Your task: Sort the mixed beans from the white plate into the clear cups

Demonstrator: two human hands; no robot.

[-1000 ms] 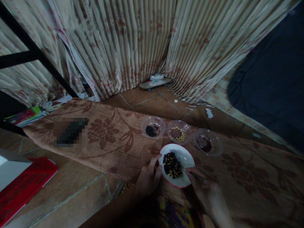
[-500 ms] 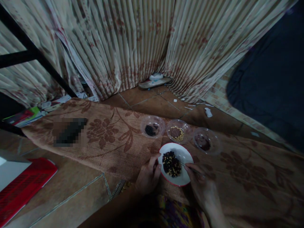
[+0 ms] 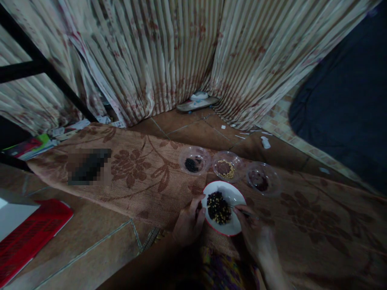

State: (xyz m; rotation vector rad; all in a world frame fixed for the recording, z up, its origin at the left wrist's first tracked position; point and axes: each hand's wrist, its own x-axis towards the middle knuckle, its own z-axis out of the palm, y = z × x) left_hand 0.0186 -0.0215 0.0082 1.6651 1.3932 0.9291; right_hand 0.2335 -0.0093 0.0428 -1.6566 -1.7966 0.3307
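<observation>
A white bowl with a red rim [image 3: 236,192] stands on the patterned cloth, holding a mixed heap of dark and pale yellow beans [image 3: 218,208]. My left hand [image 3: 191,219] grips the bowl's left rim between thumb and fingers. On the right side, my right hand [image 3: 252,229] is closed around thin metal tweezers [image 3: 232,207], whose tips point at the heap. Just beyond stand three clear plastic bowls: the left bowl [image 3: 203,152] has black beans, the middle bowl [image 3: 236,156] yellow beans, and the right bowl [image 3: 273,177] dark reddish beans.
The brown floral cloth [image 3: 157,193] covers a long low surface. A pixelated dark object [image 3: 90,166] lies on its left part. A skateboard [image 3: 196,104] rests by the striped curtain [image 3: 181,48]. A red crate-like object [image 3: 45,225] is at lower left.
My right hand and the tweezers have shifted very slightly, with the tweezers' back end tipped a little upward. My left hand and the bowls stay in place.
</observation>
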